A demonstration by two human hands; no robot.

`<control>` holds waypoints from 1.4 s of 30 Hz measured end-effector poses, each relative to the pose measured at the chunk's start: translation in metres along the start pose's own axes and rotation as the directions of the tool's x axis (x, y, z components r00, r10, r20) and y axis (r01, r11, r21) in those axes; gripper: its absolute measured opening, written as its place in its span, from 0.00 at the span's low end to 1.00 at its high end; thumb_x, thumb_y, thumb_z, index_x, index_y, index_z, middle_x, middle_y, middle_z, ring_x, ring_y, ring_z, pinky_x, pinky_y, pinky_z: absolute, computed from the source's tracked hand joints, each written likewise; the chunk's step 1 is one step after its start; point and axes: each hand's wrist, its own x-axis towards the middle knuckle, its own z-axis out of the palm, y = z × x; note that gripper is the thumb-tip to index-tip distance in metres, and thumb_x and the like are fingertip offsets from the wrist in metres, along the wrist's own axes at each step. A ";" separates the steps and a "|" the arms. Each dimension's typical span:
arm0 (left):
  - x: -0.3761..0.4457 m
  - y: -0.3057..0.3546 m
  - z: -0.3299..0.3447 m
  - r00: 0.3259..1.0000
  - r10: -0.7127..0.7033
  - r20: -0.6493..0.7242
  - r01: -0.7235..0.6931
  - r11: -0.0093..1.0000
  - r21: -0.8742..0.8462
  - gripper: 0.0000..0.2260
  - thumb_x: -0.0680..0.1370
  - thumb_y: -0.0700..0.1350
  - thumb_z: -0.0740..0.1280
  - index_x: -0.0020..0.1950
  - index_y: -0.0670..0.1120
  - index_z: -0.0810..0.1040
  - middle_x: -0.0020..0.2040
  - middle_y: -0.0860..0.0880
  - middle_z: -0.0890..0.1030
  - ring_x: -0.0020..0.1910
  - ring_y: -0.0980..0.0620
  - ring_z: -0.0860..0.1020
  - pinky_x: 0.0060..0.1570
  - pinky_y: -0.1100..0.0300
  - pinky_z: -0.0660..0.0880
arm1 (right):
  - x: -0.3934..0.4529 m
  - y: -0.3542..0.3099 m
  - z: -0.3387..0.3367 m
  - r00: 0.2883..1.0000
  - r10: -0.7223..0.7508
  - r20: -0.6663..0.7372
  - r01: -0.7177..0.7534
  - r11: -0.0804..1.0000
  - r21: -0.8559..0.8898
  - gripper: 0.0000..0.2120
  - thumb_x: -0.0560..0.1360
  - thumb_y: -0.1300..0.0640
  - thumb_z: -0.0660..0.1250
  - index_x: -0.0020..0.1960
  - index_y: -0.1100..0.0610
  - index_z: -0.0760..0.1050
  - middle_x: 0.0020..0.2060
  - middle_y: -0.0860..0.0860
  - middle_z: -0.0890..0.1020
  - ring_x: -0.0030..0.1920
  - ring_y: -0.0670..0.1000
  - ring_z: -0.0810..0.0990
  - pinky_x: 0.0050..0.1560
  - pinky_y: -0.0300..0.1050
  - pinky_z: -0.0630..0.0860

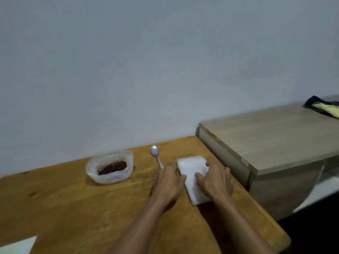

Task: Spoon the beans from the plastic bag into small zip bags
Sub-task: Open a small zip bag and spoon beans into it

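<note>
Both hands work a flat white stack of small zip bags (192, 177) on the wooden worktop (73, 208): the left hand (169, 182) presses at the stack's left edge, its grip hidden from above so that open or pinching cannot be told, while the right hand (214, 179) lies across the stack's right side with fingers (200, 176) fairly straight and spread on top, holding nothing. The bags look thin, light and slick, likely to slide or cling together; a single one is probably best peeled off by its top corner or zip edge while the other hand pins the rest. Just beyond the left hand's knuckles, a metal spoon (156, 154) lies untouched, bowl pointing away toward the wall. Further left of that hand, well apart from both grips, sits the open plastic bag (110, 168), soft and crumpled, its rim rolled down around a small heap of brown beans (113, 167). No beans have reached a zip bag yet.
</note>
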 end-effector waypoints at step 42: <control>-0.080 -0.123 -0.192 0.824 -0.301 -0.480 0.257 0.954 -0.156 0.14 0.72 0.58 0.76 0.40 0.51 0.77 0.37 0.56 0.79 0.38 0.55 0.77 0.39 0.57 0.75 | -0.076 -0.179 0.060 0.708 -0.486 0.512 -0.172 0.585 0.793 0.01 0.77 0.63 0.71 0.46 0.59 0.81 0.38 0.56 0.82 0.34 0.50 0.79 0.30 0.41 0.74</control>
